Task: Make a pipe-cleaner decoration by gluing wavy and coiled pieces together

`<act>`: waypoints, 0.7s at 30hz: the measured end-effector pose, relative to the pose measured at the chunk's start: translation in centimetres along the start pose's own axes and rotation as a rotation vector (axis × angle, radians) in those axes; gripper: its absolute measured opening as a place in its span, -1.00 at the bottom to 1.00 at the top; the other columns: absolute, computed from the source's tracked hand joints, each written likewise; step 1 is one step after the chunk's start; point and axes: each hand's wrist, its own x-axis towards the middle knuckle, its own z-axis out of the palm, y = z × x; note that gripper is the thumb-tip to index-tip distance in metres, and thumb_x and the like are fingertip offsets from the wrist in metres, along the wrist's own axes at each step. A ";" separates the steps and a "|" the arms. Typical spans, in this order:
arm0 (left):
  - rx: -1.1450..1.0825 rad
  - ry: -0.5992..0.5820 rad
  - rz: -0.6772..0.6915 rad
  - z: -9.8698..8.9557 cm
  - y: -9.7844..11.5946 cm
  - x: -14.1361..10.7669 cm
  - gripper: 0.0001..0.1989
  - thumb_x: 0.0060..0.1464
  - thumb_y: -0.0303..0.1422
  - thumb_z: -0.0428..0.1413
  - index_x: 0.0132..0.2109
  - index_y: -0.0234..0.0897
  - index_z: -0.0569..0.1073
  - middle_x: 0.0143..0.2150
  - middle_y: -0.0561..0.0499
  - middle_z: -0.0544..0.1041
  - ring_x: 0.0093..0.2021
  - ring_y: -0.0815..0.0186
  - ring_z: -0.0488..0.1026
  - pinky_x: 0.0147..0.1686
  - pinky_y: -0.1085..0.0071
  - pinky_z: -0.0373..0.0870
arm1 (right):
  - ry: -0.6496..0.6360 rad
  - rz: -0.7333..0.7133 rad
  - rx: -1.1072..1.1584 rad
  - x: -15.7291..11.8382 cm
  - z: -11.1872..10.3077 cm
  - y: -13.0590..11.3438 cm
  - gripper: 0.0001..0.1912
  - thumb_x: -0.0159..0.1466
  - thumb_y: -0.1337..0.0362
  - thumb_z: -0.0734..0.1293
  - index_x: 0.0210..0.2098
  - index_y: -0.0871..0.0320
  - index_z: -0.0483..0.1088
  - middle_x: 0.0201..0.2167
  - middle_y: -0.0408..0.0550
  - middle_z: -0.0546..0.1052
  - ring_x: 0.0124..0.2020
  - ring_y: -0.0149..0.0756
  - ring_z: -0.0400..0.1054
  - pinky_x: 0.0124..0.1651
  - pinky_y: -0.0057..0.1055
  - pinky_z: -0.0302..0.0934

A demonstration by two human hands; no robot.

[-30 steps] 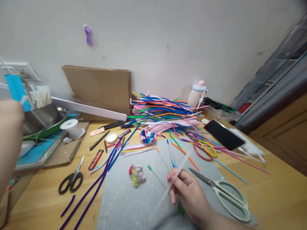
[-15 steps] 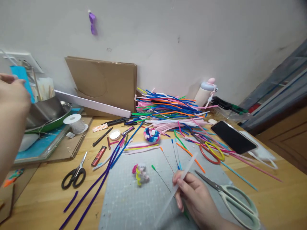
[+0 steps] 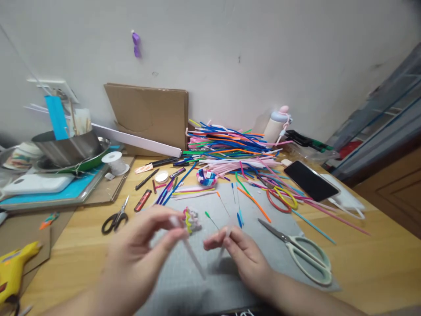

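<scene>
My left hand is closed in a pinch on a translucent white glue stick slanting down to the right. Facing it, my right hand grips another glue stick, somewhat blurred. Both hands are over the grey cutting mat, and the two sticks are apart. Behind my left fingertips a small pink, yellow and grey fuzzy figure sits on the mat. Green-handled scissors lie to the right of my right hand. Thin stems with green and blue tips lie just beyond it.
A pile of coloured pipe cleaners lies at the back. Black scissors, a yellow glue gun and a metal bowl are on the left. A phone and a bottle stand or lie at right.
My left hand has come from beside the metal bowl to the middle, now with a glue stick in it. My right hand keeps its stick, held at a steeper angle. The view has shifted left.
</scene>
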 end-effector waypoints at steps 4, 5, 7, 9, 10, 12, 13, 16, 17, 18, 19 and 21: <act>0.010 -0.017 0.009 4.9 0.8 0.0 -0.92 0.04 -0.38 0.18 -0.26 -0.19 0.51 -0.41 0.03 0.53 -0.41 0.29 0.47 -0.37 0.35 0.43 | -0.140 -0.057 -0.039 -0.7 1.4 -0.7 -0.69 0.39 0.14 0.09 -0.12 0.10 0.40 -0.27 -0.03 0.52 -0.20 -0.28 0.41 -0.09 -0.28 0.24; 0.010 -0.006 0.028 5.4 1.0 -0.2 -0.92 0.06 -0.39 0.17 -0.24 -0.20 0.51 -0.41 0.03 0.52 -0.40 0.31 0.46 -0.35 0.36 0.42 | -0.152 -0.083 -0.064 -0.8 1.6 -0.9 -0.68 0.40 0.14 0.08 -0.14 0.11 0.40 -0.29 -0.03 0.51 -0.23 -0.29 0.40 -0.11 -0.29 0.24; -0.003 -0.020 0.094 5.9 1.3 -0.7 -0.89 0.07 -0.40 0.15 -0.21 -0.19 0.51 -0.38 0.03 0.51 -0.39 0.33 0.44 -0.33 0.36 0.41 | -0.141 -0.141 -0.097 -0.9 1.9 -1.0 -0.67 0.40 0.14 0.07 -0.21 0.12 0.41 -0.35 -0.05 0.48 -0.28 -0.30 0.37 -0.15 -0.32 0.23; -0.009 -0.050 0.135 6.0 1.4 -1.3 -0.88 0.08 -0.40 0.15 -0.20 -0.19 0.51 -0.35 0.02 0.50 -0.39 0.32 0.42 -0.33 0.35 0.40 | -0.103 -0.195 -0.089 -0.8 2.2 -0.9 -0.69 0.40 0.14 0.07 -0.22 0.11 0.38 -0.37 -0.08 0.44 -0.31 -0.32 0.34 -0.18 -0.35 0.23; -0.012 -0.051 0.128 6.1 1.3 -1.7 -0.89 0.08 -0.40 0.15 -0.20 -0.19 0.50 -0.36 0.02 0.49 -0.38 0.31 0.41 -0.33 0.35 0.39 | -0.091 -0.218 -0.086 -0.8 2.3 -0.7 -0.71 0.39 0.14 0.08 -0.22 0.11 0.36 -0.37 -0.08 0.43 -0.31 -0.32 0.33 -0.18 -0.35 0.24; -0.010 -0.019 0.079 6.3 0.8 -2.4 -0.90 0.08 -0.37 0.14 -0.21 -0.20 0.50 -0.39 0.03 0.46 -0.38 0.30 0.39 -0.34 0.35 0.38 | -0.112 -0.254 -0.109 -0.7 2.4 0.0 -0.72 0.39 0.13 0.08 -0.22 0.11 0.34 -0.38 -0.09 0.42 -0.32 -0.33 0.33 -0.19 -0.36 0.25; -0.012 0.014 0.054 6.4 0.5 -2.8 -0.90 0.09 -0.35 0.13 -0.22 -0.21 0.49 -0.41 0.03 0.45 -0.39 0.30 0.38 -0.35 0.35 0.37 | -0.149 -0.263 -0.134 -0.6 2.4 0.4 -0.73 0.39 0.13 0.08 -0.22 0.12 0.33 -0.39 -0.10 0.41 -0.33 -0.34 0.33 -0.20 -0.36 0.25; -0.002 0.100 0.041 6.7 -0.2 -3.8 -0.91 0.11 -0.33 0.11 -0.25 -0.21 0.49 -0.38 0.03 0.45 -0.35 0.29 0.39 -0.30 0.35 0.36 | -0.281 -0.261 -0.211 -0.6 2.4 1.5 -0.74 0.39 0.15 0.08 -0.20 0.13 0.31 -0.39 -0.11 0.42 -0.35 -0.35 0.34 -0.21 -0.35 0.27; 0.013 0.111 0.058 6.7 -0.3 -4.1 -0.90 0.11 -0.32 0.11 -0.26 -0.21 0.49 -0.35 0.02 0.47 -0.31 0.27 0.40 -0.26 0.34 0.35 | -0.304 -0.262 -0.226 -0.6 2.3 1.8 -0.74 0.39 0.16 0.08 -0.18 0.13 0.31 -0.39 -0.10 0.43 -0.35 -0.35 0.35 -0.20 -0.34 0.27; 0.031 0.104 0.077 6.7 -0.3 -4.3 -0.89 0.13 -0.32 0.09 -0.26 -0.22 0.49 -0.32 0.00 0.48 -0.28 0.26 0.41 -0.21 0.33 0.34 | -0.313 -0.269 -0.237 -0.6 2.2 2.0 -0.74 0.39 0.16 0.07 -0.17 0.13 0.32 -0.38 -0.10 0.44 -0.33 -0.34 0.36 -0.20 -0.34 0.28; 0.052 0.077 0.092 6.6 -0.4 -4.4 -0.87 0.15 -0.31 0.07 -0.27 -0.22 0.50 -0.30 -0.01 0.49 -0.24 0.24 0.42 -0.18 0.32 0.34 | -0.310 -0.279 -0.244 -0.6 2.2 2.2 -0.74 0.39 0.16 0.08 -0.16 0.13 0.32 -0.37 -0.10 0.45 -0.31 -0.33 0.36 -0.18 -0.33 0.28; 0.093 0.005 0.119 6.6 -0.5 -4.5 -0.81 0.19 -0.31 0.02 -0.26 -0.22 0.52 -0.26 -0.04 0.50 -0.20 0.22 0.43 -0.13 0.29 0.33 | -0.294 -0.301 -0.257 -0.6 2.1 2.4 -0.73 0.39 0.17 0.07 -0.13 0.13 0.32 -0.37 -0.09 0.46 -0.31 -0.33 0.37 -0.16 -0.32 0.28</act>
